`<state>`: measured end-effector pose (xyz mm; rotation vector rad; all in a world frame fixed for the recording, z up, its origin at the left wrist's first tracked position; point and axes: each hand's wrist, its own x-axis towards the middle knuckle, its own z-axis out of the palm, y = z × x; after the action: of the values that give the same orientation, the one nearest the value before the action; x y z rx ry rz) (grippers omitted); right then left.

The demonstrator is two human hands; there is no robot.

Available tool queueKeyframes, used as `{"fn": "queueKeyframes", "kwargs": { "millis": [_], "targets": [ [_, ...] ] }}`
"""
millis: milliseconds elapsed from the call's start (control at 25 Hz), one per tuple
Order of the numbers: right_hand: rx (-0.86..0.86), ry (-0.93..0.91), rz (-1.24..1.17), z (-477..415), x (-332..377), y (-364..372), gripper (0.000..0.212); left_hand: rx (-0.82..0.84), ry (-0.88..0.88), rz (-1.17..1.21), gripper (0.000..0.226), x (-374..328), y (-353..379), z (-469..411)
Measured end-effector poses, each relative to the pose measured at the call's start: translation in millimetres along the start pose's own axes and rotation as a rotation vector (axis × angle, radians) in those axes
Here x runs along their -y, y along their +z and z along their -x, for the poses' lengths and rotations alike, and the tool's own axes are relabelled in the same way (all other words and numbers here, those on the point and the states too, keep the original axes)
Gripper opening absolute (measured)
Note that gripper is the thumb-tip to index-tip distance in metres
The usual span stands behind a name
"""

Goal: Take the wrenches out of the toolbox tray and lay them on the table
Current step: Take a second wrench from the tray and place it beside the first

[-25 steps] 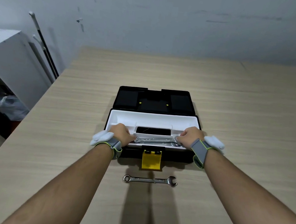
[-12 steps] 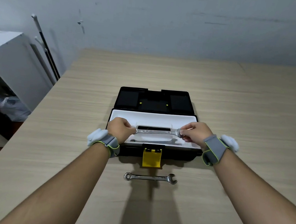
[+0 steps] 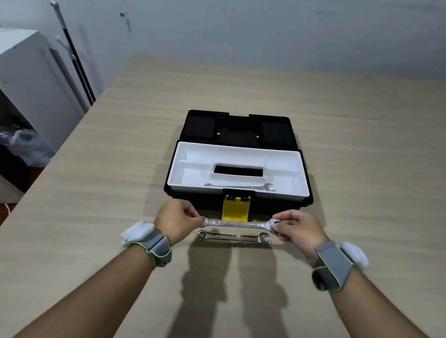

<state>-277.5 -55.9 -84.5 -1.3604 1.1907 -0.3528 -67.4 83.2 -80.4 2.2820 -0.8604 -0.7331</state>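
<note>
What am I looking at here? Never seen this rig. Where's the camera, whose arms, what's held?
No robot here: a person's two bare arms, seen from one wide-angle camera worn on their head, looking forward and down. Each wrist wears a grey strap with a white pod. On the wooden table sits an open black toolbox with a white tray and a yellow latch. One wrench in the tray remains. Another wrench on the table lies in front of the box. The left hand and right hand pinch the ends of a third, the held wrench, level above the table one.
</note>
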Motion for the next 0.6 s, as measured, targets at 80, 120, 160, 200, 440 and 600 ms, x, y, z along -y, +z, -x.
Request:
{"fn": "queueKeyframes", "kwargs": {
  "millis": [80, 120, 160, 200, 440, 600],
  "targets": [
    [-0.021, 0.029, 0.025, 1.8, -20.5, 5.1, 0.026, 0.035, -0.034, -0.016, 0.010, 15.3, 12.2, 4.4],
    [-0.031, 0.030, 0.055, 2.1, -30.1, 7.2, 0.027, 0.039, -0.053, -0.023, 0.011, 21.6, 17.9, 6.1],
    [-0.035, 0.024, 0.092, 2.3, -37.9, 9.0, 0.028, 0.038, -0.075, -0.024, 0.012, 26.6, 22.5, 7.6],
    [-0.033, 0.017, 0.131, 3.5, -45.6, 11.1, 0.030, 0.040, -0.094, -0.019, 0.013, 31.6, 27.2, 9.2],
    [-0.079, -0.138, 0.477, 9.4, -67.0, 21.1, 0.028, 0.033, -0.142, -0.054, 0.011, 47.3, 45.5, 12.7],
    [-0.081, -0.169, 0.589, 7.9, -73.4, 22.2, 0.028, 0.008, -0.133, -0.066, 0.012, 49.3, 51.0, 10.6]
  ]
}}
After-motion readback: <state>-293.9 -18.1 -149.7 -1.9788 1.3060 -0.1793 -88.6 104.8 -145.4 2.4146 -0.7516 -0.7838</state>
